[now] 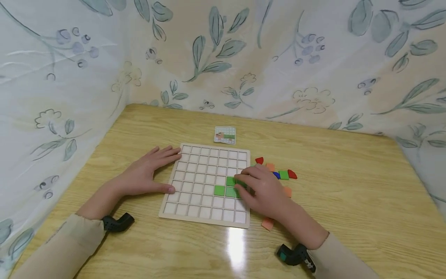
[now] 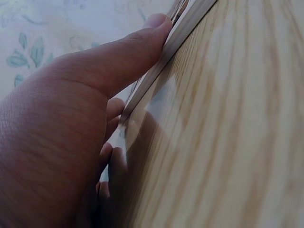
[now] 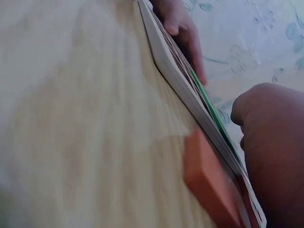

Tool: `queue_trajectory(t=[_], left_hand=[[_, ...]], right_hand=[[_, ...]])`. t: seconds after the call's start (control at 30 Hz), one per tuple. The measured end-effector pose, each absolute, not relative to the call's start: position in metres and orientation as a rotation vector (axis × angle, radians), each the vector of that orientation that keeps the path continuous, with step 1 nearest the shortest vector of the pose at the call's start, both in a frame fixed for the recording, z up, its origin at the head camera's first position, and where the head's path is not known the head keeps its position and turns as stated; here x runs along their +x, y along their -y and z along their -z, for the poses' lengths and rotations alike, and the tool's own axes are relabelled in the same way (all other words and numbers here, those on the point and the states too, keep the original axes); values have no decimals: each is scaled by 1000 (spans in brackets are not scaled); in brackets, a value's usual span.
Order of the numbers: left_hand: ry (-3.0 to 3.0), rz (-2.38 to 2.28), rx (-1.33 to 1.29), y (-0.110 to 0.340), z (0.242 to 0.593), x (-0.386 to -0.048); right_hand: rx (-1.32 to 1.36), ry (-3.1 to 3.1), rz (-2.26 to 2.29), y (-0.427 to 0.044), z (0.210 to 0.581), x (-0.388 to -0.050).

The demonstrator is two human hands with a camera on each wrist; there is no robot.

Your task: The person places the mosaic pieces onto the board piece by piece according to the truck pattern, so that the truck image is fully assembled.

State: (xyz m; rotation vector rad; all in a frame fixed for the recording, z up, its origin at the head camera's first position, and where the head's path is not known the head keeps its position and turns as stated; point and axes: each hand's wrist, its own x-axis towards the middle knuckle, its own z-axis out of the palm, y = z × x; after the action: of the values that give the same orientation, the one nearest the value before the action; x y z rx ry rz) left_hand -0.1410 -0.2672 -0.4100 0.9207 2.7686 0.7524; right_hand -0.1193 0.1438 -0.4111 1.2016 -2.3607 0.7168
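A square wooden grid board (image 1: pixel 205 222) lies on the table, with several green tiles (image 1: pixel 219 190) in cells at its right side. My left hand (image 1: pixel 144 172) rests at the board's left edge, fingers spread and straight; in the left wrist view the thumb of that hand (image 2: pixel 71 109) touches the rim. Over the board's right edge is my right hand (image 1: pixel 266 190), its fingertips on or just above the green tiles and partly covering them. Whether those fingers pinch a tile is hidden. The right wrist view shows the hand (image 3: pixel 280 137) above the board's side (image 3: pixel 173 76).
Right of the board lie red quarter-round pieces (image 1: pixel 292 174), a blue piece (image 1: pixel 276 175), a green square (image 1: pixel 283 175) and orange pieces (image 1: pixel 267 224). A small picture card (image 1: pixel 225 135) lies behind the board. Patterned cloth (image 1: pixel 265 77) hangs around the table.
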Motion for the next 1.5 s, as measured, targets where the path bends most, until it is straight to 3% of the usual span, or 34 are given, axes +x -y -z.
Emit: queue_trajectory(t=[0.73, 1.5], left_hand=[[-2756, -760, 925, 265, 409, -143], [-2773, -799, 927, 268, 415, -141]], right_hand=[[1071, 2385, -707, -185, 412, -124], [997, 2434, -604, -216, 414, -106]])
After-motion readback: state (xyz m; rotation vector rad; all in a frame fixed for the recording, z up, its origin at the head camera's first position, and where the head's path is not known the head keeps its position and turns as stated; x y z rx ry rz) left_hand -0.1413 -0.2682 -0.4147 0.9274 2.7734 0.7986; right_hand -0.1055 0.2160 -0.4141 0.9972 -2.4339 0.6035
